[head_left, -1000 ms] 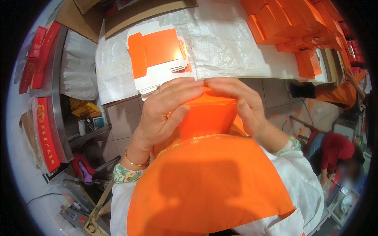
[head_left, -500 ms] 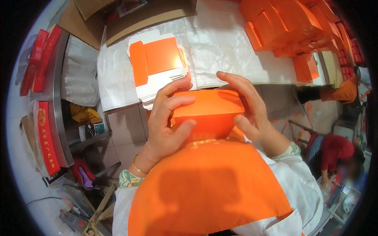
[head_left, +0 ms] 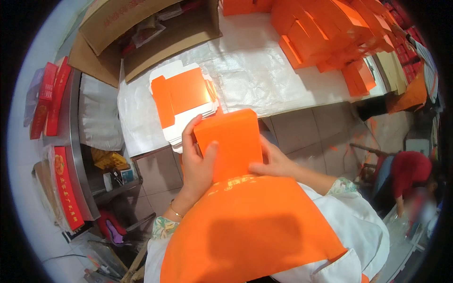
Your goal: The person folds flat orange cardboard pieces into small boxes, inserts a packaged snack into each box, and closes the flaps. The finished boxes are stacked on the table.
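The orange box is in the middle of the frame, near the apron. It just got turned, so a big flat side shows now, and maybe its folding is almost done. The left hand pinches its left side; the right hand's grip pinches its lower right edge

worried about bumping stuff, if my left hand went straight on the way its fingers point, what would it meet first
Likely the stack of flat orange-and-white cartons on the white-covered table, ahead of your left hand. Depth is unclear; the hand, with the orange box, might pass above.
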The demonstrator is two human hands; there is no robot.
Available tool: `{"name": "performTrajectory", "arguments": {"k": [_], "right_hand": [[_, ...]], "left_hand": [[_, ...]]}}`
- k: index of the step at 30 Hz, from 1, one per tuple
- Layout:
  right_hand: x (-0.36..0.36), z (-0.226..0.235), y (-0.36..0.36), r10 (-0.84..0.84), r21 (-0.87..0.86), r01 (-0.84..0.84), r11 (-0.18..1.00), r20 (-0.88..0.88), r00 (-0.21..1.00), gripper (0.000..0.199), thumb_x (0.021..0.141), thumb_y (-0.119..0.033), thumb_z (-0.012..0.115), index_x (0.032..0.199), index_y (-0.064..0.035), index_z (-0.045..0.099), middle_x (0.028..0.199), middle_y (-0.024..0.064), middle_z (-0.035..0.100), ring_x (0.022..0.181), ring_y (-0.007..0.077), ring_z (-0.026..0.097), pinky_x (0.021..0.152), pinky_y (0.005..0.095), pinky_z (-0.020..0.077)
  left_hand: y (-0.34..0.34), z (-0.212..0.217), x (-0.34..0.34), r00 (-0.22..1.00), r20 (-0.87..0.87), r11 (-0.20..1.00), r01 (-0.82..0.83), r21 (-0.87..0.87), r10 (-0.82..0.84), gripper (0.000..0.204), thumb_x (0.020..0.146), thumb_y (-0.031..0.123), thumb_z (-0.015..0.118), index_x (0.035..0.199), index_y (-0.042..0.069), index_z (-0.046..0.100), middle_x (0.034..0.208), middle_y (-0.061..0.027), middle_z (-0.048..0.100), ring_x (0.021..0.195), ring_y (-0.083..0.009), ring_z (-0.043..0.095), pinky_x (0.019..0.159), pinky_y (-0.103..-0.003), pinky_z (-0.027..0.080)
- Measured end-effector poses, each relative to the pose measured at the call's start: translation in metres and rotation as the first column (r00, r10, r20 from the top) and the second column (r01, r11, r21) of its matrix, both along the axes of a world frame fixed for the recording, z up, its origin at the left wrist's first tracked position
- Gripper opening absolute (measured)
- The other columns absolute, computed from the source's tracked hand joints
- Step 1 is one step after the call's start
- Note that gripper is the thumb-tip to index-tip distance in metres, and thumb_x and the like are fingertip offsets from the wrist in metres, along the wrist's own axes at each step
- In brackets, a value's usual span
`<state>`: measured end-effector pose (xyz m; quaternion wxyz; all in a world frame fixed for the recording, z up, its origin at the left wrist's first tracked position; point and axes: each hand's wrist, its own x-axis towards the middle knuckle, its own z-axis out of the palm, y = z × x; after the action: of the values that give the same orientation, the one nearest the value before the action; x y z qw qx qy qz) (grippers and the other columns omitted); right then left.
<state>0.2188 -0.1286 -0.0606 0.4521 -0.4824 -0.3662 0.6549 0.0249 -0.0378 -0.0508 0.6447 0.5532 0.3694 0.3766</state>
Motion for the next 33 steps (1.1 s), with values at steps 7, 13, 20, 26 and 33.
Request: {"name": "performTrajectory", "arguments": {"k": [7,13,20,26,33], "right_hand": [[0.004,-0.03,0.021,-0.286,0.054,0.301,0.952,-0.191,0.939,0.059,0.095,-0.02,0.06,0.144,0.001,0.034,0.137,0.0106,0.048,0.127,0.0149,0.044,0.107,0.0316,0.036],[0.037,-0.009,0.019,-0.44,0.368,0.315,0.875,0.333,0.834,0.051,0.091,-0.015,0.062,0.137,-0.0026,0.044,0.126,0.0124,0.058,0.12,0.0198,0.053,0.102,0.0339,0.0424],[0.071,-0.02,0.02,-0.833,0.788,-0.449,0.422,0.533,0.152,0.052,0.069,-0.019,0.079,0.119,-0.0168,0.064,0.129,0.0076,0.057,0.118,0.0257,0.053,0.101,0.0397,0.0438],[0.074,-0.02,0.003,-0.742,0.804,-0.187,0.564,0.593,0.312,0.051,0.075,-0.012,0.073,0.125,-0.017,0.061,0.137,0.0121,0.049,0.126,0.033,0.046,0.103,0.0419,0.0415],[0.1,-0.028,-0.006,-0.75,0.787,0.128,0.604,0.506,0.425,0.054,0.07,-0.01,0.075,0.121,-0.0074,0.056,0.123,0.0146,0.057,0.111,0.036,0.057,0.096,0.0404,0.0477]], "left_hand": [[0.029,-0.012,0.053,0.991,0.113,0.998,-0.068,-0.016,0.069,0.05,0.102,0.018,0.047,0.146,0.003,0.028,0.147,-0.0149,0.033,0.135,-0.0215,0.034,0.112,-0.033,0.029],[0.034,-0.017,0.08,0.975,0.222,1.0,-0.024,-0.004,0.025,0.058,0.103,0.029,0.046,0.151,0.006,0.022,0.152,-0.0149,0.029,0.139,-0.0254,0.031,0.113,-0.036,0.029],[0.025,-0.005,0.08,0.912,0.402,0.853,0.145,-0.5,0.08,0.065,0.099,0.03,0.056,0.151,0.012,0.022,0.142,-0.0082,0.044,0.128,-0.0215,0.048,0.107,-0.039,0.041],[0.024,-0.006,0.077,0.988,-0.139,0.994,0.084,0.072,-0.073,0.054,0.096,0.016,0.058,0.143,0.01,0.034,0.132,-0.0102,0.053,0.122,-0.0232,0.054,0.1,-0.04,0.049],[0.026,0.003,0.102,0.908,0.391,0.816,0.336,-0.47,-0.149,0.056,0.103,0.037,0.041,0.15,0.011,0.025,0.141,-0.0166,0.045,0.123,-0.0286,0.053,0.097,-0.042,0.049]]}}
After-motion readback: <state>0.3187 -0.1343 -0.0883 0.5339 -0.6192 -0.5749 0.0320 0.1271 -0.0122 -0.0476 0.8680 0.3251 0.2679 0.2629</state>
